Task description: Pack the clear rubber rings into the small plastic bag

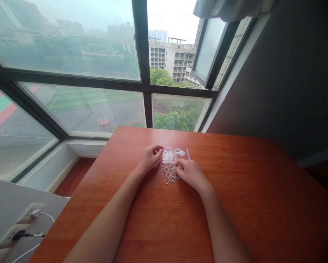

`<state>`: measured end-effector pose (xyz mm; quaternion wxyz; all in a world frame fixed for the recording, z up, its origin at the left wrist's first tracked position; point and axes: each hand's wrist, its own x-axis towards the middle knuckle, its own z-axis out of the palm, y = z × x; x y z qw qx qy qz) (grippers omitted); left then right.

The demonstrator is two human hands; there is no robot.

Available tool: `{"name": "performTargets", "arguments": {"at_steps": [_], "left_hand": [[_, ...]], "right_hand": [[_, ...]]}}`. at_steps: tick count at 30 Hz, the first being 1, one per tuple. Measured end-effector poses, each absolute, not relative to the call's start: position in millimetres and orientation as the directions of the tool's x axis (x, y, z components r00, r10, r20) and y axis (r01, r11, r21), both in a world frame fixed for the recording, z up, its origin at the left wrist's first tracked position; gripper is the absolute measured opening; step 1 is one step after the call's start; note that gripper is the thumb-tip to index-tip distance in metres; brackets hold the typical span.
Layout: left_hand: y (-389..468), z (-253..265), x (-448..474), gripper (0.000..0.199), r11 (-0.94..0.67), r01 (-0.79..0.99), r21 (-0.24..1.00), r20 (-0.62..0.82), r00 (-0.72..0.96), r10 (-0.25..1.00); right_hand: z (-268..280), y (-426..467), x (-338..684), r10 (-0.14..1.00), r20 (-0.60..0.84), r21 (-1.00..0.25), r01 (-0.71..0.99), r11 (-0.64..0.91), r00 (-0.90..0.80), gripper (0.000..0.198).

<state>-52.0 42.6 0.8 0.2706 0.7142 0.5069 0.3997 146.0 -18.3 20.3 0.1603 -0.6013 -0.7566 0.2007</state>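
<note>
A small clear plastic box (182, 153) lies open on the wooden table, with white printing on it. Just in front of it is a loose pile of several thin pale rings (170, 174), some overlapping. At the box's left side, my left hand (149, 158) is closed in a pinch. One ring (165, 150) shows at its fingertips, over the left half of the box. My right hand (190, 173) rests at the right edge of the pile, thumb and fingers drawn together among the rings. What is between those fingertips is too small to make out.
The reddish-brown table (246, 190) extends widely to the right and toward me. Dark-framed windows (103, 82) stand behind its far edge. Low at the left, a wall socket strip (14, 233) has plugs and cables in it.
</note>
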Motion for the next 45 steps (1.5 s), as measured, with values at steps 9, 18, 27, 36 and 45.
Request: {"name": "performTargets", "arguments": {"at_steps": [9, 18, 27, 36, 45], "left_hand": [[43, -1, -52, 0.024, -0.347, 0.511, 0.786, 0.293, 0.186, 0.938], [43, 0, -51, 0.022, -0.347, 0.516, 0.783, 0.295, 0.183, 0.938], [25, 23, -33, 0.02, -0.474, 0.33, 0.817, 0.338, 0.391, 0.856], [21, 21, -30, 0.013, -0.505, 0.351, 0.789, 0.341, 0.434, 0.834], [38, 21, -35, 0.01, -0.467, 0.414, 0.781, 0.378, 0.282, 0.882]], "right_hand": [[19, -21, 137, 0.97, 0.015, -0.46, 0.86, 0.222, -0.242, 0.014], [15, -20, 133, 0.971, 0.042, -0.48, 0.848, 0.225, -0.233, 0.012], [14, -13, 137, 0.964, 0.264, -0.685, 0.698, 0.207, -0.028, 0.019], [14, -12, 137, 0.951, 0.309, -0.718, 0.661, 0.218, 0.023, 0.017], [11, -11, 139, 0.948, 0.316, -0.705, 0.675, 0.216, 0.027, 0.015]]}}
